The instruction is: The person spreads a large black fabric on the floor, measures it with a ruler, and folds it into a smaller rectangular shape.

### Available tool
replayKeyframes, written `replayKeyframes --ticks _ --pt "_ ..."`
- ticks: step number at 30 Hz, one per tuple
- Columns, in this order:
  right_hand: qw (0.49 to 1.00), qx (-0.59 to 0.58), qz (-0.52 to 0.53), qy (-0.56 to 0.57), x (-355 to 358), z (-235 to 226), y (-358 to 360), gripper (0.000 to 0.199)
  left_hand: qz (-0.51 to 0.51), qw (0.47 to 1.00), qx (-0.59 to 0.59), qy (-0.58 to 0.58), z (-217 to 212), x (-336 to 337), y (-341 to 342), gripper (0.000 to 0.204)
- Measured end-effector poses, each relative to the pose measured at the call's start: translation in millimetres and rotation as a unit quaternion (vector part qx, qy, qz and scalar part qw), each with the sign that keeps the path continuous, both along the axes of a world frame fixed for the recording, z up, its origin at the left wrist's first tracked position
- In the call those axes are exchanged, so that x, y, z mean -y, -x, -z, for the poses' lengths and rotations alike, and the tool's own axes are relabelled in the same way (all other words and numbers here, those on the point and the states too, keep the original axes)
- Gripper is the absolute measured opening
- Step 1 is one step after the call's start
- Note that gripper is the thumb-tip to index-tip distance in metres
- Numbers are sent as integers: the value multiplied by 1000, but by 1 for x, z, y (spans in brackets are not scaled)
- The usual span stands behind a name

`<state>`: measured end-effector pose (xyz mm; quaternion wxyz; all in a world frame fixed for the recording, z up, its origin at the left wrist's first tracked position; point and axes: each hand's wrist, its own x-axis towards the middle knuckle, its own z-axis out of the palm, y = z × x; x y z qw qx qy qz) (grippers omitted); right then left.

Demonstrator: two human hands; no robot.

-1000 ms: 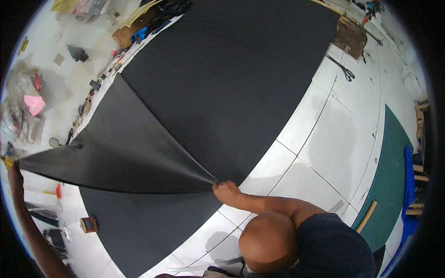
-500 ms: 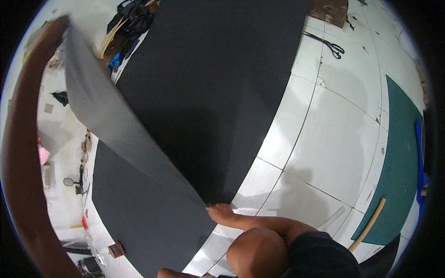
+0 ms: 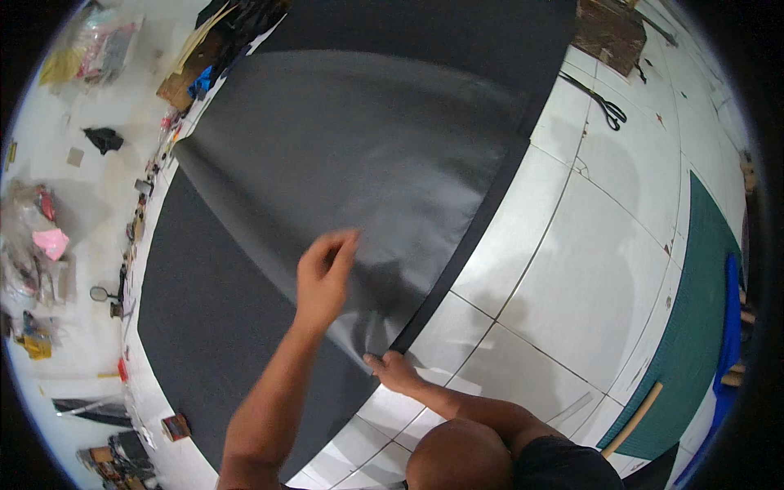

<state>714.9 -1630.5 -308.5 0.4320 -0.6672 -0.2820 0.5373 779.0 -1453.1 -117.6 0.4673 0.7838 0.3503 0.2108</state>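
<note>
Big dark sheet [image 3: 269,327] spread flat on the white tiled floor [image 3: 588,269], with one grey flap [image 3: 359,155] folded back over it so the lighter underside shows. Left hand [image 3: 325,276] hovers over the flap, fingers loosely curled, not gripping anything as far as I can see. Right hand [image 3: 392,370] is down at the sheet's near corner, pinching the fold against the floor. Scissors [image 3: 603,102] lie on the tiles past the sheet's far right edge; green cutting mat [image 3: 694,327] well off right.

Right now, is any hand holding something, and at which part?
The right hand pins the folded grey sheet at its near corner. The left hand hovers over the sheet, holding nothing.
</note>
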Motion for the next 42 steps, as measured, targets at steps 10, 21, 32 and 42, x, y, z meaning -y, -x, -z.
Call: replayKeyframes --ticks 10,21,32,42 --pt "952 -306 -7 19 6 5 -31 48 -306 853 -28 421 95 94 197 25" --pt "971 -236 0 36 2 -6 -26 50 -299 838 39 454 127 109 193 26" --pt "985 -170 -17 3 -12 -41 -4 58 -303 809 157 478 130 103 200 16" --pt "990 -100 -102 15 -15 -72 -28 70 -324 831 247 378 104 104 182 11"
